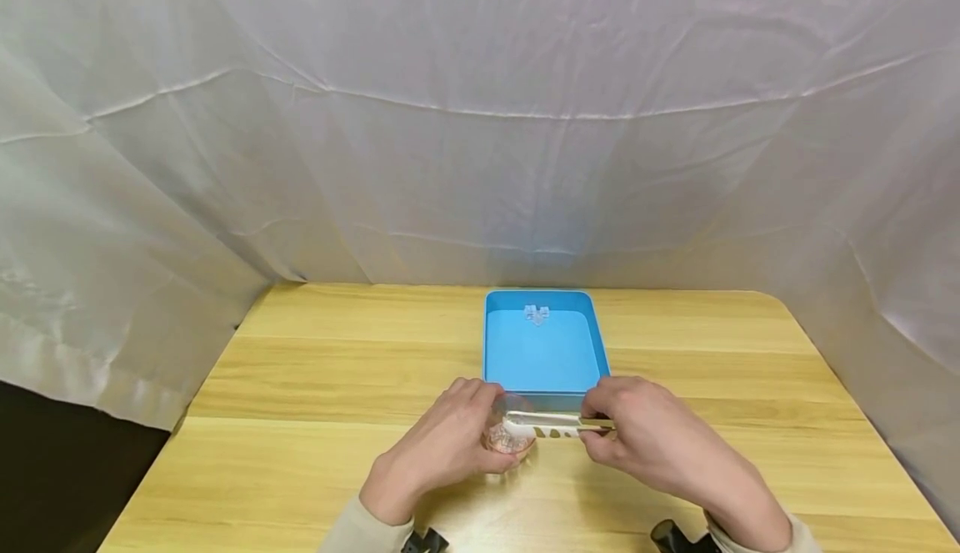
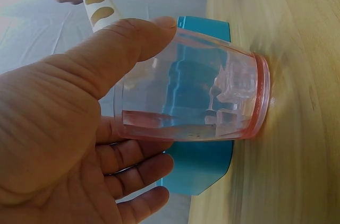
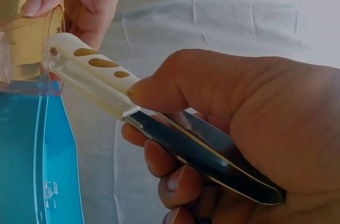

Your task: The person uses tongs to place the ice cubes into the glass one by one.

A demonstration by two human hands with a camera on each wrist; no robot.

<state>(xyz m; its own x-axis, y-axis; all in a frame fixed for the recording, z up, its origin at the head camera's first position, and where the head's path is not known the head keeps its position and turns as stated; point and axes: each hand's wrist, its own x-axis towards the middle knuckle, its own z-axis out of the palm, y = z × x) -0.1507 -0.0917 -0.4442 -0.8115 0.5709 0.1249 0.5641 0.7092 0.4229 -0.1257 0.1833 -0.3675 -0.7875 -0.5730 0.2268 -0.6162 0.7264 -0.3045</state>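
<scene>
A see-through pinkish cup (image 2: 196,91) stands on the wooden table with several clear, ice-like pieces (image 2: 234,83) at its bottom. My left hand (image 1: 450,432) holds the cup from the left, thumb on the near side and fingers on the far side. In my right hand (image 1: 652,428) is a pair of tongs (image 3: 175,134) with gold-edged metal arms and white, brown-spotted ends, pinched between thumb and fingers. The white tips (image 3: 79,67) reach to the cup's mouth; whether they grip anything there cannot be told.
Just beyond the cup lies a shallow blue tray (image 1: 543,365). A few clear pieces (image 1: 536,314) sit near its far wall. The wooden table (image 1: 337,394) runs back to a pale grey curtain (image 1: 480,161), which also hangs at both sides.
</scene>
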